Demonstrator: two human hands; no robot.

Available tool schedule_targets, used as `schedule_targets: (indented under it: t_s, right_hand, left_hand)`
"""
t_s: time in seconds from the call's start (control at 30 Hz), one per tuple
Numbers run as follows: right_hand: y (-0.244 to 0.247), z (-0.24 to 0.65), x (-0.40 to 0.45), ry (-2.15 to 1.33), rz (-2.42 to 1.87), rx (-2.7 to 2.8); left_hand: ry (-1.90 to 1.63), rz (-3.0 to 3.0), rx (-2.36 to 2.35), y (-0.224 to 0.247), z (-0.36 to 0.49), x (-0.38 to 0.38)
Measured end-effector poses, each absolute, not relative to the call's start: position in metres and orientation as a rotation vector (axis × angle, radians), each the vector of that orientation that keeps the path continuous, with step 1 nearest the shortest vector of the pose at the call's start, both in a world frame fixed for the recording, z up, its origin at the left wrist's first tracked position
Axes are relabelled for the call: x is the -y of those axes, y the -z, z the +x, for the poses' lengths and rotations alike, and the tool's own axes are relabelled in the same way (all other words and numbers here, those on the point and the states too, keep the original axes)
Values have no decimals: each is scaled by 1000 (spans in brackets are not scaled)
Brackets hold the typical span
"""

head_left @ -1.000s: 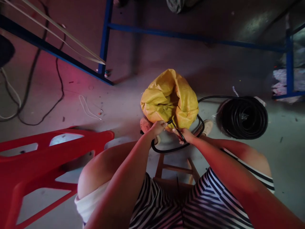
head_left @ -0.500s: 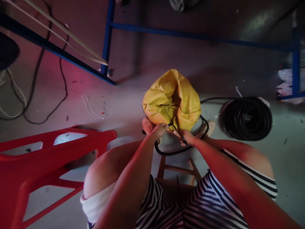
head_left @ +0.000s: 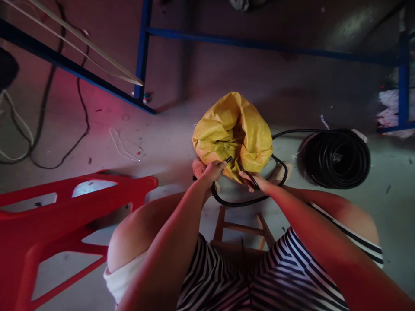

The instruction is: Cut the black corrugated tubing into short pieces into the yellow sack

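Observation:
My left hand (head_left: 214,170) is closed round a black cable (head_left: 240,204), whose short end pokes up past the fingers. From that hand the cable loops under both wrists and passes behind a yellow bag (head_left: 223,125). In my right hand (head_left: 256,180) is a black-handled hand tool (head_left: 251,178), its handles curving out over the fingers. Its kind is too small to make out. The tool's tip and the cable end are apart, both over the near edge of the crumpled open bag, which stands between my feet.
A thick coil of black cable (head_left: 337,159) lies on the floor to the right, linked to the cable by the bag. At left stands a red plastic stool (head_left: 74,207). Blue metal frames (head_left: 259,42) cross the far side. Loose cords (head_left: 86,108) lie far left.
My hands have drawn apart. The tool has come away from the cable end, which my left hand has moved slightly left.

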State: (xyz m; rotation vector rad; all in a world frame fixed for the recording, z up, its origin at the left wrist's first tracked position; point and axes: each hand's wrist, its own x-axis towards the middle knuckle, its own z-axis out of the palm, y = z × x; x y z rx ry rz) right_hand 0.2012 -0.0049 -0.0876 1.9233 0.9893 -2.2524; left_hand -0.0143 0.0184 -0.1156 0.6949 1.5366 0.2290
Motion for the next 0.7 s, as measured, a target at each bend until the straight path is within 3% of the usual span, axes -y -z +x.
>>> schedule_targets:
  t_s: [0.7]
  right_hand:
    - [85,194,8,2003,1952,-1263]
  left_hand:
    - [-321,814,-1508,99,-13,-24]
